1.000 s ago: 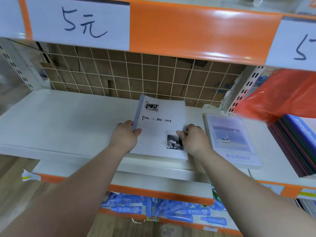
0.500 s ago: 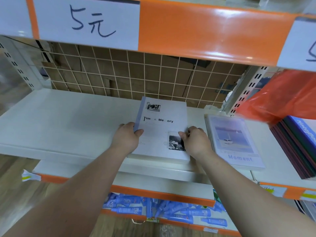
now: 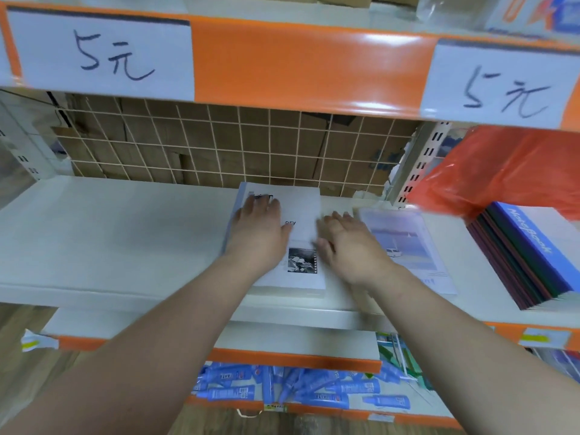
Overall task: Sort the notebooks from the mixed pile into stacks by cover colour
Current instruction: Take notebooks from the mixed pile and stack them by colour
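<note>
A stack of white notebooks [image 3: 303,208] with a black-and-white photo on the cover lies on the white shelf [image 3: 110,233]. My left hand [image 3: 260,229] rests flat on its cover with fingers straight. My right hand [image 3: 348,246] lies at the stack's right edge, fingers extended, blurred by motion. To the right sits a pale blue notebook stack [image 3: 405,246] with a picture of a car. Further right is the mixed pile [image 3: 527,255] of dark-edged notebooks with a blue cover on top.
A red plastic bag [image 3: 502,171] hangs over the mixed pile. A wire grid back panel [image 3: 219,146] closes the shelf. An orange price strip [image 3: 298,64] runs overhead. Blue tubes [image 3: 282,387] fill the lower shelf.
Both hands let go of the white notebook's front corners and moved forward; the left now lies flat on the cover, the right beside its right edge.
</note>
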The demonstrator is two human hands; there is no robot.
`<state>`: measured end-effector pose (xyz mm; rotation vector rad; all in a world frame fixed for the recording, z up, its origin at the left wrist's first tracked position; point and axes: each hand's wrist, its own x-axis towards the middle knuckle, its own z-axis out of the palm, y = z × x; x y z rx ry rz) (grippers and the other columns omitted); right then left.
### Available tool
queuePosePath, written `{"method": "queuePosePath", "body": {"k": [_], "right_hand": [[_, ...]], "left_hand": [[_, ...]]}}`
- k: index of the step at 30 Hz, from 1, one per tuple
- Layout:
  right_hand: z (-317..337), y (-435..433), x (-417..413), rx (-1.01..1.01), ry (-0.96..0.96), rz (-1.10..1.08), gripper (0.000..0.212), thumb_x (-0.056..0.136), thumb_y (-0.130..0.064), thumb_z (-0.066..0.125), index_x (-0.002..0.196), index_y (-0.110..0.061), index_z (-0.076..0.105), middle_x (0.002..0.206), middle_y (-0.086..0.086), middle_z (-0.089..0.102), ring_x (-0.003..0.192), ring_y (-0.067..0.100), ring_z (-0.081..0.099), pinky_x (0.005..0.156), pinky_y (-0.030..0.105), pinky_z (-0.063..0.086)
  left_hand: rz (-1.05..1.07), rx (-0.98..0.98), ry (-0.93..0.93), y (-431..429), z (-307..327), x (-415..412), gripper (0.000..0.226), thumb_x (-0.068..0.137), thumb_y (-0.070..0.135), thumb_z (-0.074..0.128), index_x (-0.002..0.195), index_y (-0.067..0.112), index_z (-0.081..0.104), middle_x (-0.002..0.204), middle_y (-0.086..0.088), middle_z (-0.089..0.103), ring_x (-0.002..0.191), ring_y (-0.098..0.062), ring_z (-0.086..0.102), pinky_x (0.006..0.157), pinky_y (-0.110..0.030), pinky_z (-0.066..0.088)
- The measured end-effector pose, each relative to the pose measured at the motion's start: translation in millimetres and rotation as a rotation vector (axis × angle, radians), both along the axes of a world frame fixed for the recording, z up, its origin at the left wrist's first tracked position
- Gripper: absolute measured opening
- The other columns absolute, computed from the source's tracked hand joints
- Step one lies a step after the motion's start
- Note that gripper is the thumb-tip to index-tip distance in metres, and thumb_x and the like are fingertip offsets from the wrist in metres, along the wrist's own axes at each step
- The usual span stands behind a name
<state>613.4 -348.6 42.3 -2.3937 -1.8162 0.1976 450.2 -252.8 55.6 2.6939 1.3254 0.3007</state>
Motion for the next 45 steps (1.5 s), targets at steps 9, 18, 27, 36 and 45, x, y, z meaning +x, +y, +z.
{"method": "queuePosePath", "body": {"k": [9,18,27,36,45], "right_hand": [[18,-63,55,-0.069,-0.039,-0.050,0.060,0.103,-0.041,0.029,0.153,-0.010,0.021,0.161,0.013,0.014,0.149,0.030,0.011,0.121,0.042,0.010],[39,-157,153,-0.023,-0.118,-0.126,0.059,0.102,-0.042,0.032,0.151,-0.009,0.025,0.158,0.016,0.023,0.145,0.033,0.021,0.118,0.041,0.017],[55,-260,254,0.046,-0.121,-0.199,0.059,0.100,-0.041,0.035,0.149,-0.009,0.029,0.156,0.018,0.027,0.144,0.034,0.024,0.117,0.044,0.020],[49,-343,340,0.021,-0.031,-0.347,0.058,0.103,-0.041,0.030,0.151,-0.011,0.023,0.160,0.013,0.019,0.148,0.030,0.013,0.120,0.043,0.010],[33,-376,430,-0.036,0.010,-0.528,0.059,0.103,-0.043,0.028,0.154,-0.013,0.019,0.162,0.011,0.013,0.149,0.028,0.008,0.121,0.043,0.007]], "left_hand": [[-0.225,-0.012,0.181,-58,16,85,0.062,0.102,0.049,0.031,0.151,0.010,0.027,0.162,-0.012,0.018,0.149,-0.034,0.014,0.120,-0.047,0.015],[-0.289,0.044,0.156,-143,24,184,0.052,0.099,0.047,0.039,0.138,0.013,0.043,0.148,-0.012,0.041,0.136,-0.032,0.036,0.110,-0.042,0.030],[-0.327,0.145,0.158,-239,41,290,0.050,0.097,0.049,0.040,0.131,0.013,0.047,0.141,-0.013,0.048,0.132,-0.036,0.040,0.109,-0.044,0.032],[-0.469,0.138,0.200,-312,42,391,0.057,0.100,0.049,0.036,0.141,0.010,0.039,0.153,-0.014,0.036,0.141,-0.038,0.030,0.113,-0.047,0.028],[-0.613,0.078,0.179,-324,30,502,0.060,0.101,0.049,0.033,0.148,0.012,0.030,0.160,-0.014,0.025,0.147,-0.038,0.019,0.119,-0.047,0.018]]}}
